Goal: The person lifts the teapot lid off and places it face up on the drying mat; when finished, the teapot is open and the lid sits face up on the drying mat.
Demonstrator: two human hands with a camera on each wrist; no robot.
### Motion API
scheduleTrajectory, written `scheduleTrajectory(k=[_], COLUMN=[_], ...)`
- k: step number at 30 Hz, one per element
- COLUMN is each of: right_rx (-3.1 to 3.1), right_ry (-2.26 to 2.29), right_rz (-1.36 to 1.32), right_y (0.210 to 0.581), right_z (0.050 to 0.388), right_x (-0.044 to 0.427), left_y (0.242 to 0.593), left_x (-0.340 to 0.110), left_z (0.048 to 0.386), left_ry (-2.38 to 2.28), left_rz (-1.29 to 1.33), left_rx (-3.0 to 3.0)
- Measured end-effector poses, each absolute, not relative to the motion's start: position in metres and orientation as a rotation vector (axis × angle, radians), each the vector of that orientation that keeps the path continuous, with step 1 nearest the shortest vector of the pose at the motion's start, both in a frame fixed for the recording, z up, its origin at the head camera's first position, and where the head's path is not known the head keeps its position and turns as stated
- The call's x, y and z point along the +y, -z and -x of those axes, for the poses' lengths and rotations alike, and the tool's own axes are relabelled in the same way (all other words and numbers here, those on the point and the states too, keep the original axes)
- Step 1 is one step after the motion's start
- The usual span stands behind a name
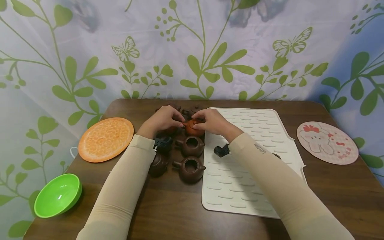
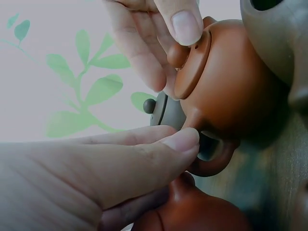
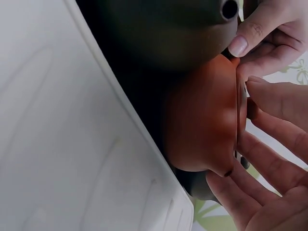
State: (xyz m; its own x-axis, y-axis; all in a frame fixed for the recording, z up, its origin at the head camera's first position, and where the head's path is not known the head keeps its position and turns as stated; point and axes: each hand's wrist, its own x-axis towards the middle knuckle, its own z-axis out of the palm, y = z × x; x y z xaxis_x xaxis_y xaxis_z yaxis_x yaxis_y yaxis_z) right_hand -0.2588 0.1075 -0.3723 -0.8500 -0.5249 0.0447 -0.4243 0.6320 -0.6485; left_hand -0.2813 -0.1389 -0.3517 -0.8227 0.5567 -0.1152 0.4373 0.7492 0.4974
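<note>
A small orange-red clay teapot [image 1: 194, 130] sits among dark brown teapots, its lid [image 2: 196, 70] on. My left hand [image 1: 164, 119] pinches its handle [image 2: 219, 163] between thumb and finger. My right hand [image 1: 214, 121] holds the same pot from the other side. In the right wrist view, its thumb touches the lid's rim and its fingers reach around the knob and spout [image 3: 222, 168]. Another reddish teapot [image 2: 202, 214] is partly hidden beneath my left hand. Nearer me stand two dark brown teapots, one [image 1: 192, 153] behind the other [image 1: 191, 175], both with uncovered openings.
A white ridged mat [image 1: 222, 196] lies right of the teapots. More dark pots, one [image 1: 158, 165] near my left wrist, are partly covered. An orange-slice mat [image 1: 106, 140] and green bowl [image 1: 58, 195] are at left, a round rabbit mat [image 1: 327, 143] at right.
</note>
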Motion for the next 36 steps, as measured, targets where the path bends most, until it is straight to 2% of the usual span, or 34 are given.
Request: scheduleTrajectory(k=[36], right_rx=[2.744], right_ry=[1.043], right_rz=[0.715], right_y=[0.3767], right_z=[0.2556], right_x=[0.1057], left_y=[0.3565], left_x=[-0.1377], left_z=[0.2822], left_ry=[-0.654], left_rz=[-0.752], left_rx=[2.740])
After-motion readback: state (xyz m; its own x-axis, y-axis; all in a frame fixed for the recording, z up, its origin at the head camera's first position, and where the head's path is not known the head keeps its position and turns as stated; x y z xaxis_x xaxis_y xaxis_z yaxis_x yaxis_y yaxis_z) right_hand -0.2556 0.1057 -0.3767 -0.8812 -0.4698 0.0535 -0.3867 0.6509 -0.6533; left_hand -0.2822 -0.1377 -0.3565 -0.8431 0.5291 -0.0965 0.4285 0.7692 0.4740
